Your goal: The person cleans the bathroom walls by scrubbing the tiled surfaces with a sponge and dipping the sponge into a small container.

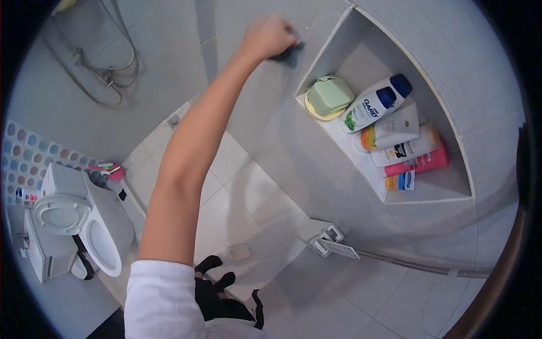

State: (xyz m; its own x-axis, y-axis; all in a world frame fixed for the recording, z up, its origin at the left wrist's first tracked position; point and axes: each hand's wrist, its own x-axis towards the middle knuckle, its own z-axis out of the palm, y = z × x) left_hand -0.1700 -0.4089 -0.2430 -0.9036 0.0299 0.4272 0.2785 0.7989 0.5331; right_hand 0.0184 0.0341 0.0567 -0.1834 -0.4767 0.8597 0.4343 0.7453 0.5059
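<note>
My left hand [271, 38] is raised high against the grey tiled wall [257, 107], its arm stretched up from a white sleeve [164, 296]. The fingers are curled around a dark, greenish pad [289, 55] that looks like a scouring pad. It is pressed on or very near the wall, left of the recessed shelf's edge. Motion blurs both hand and pad. My right hand is out of view.
The corner shelf [372, 164] holds a pale green box [331, 95], a GARD bottle [368, 108], and several tubes and bottles. A toilet [101, 243] stands at the left, with a shower hose [127, 48] above. A hinged white holder [333, 243] is mounted low on the wall.
</note>
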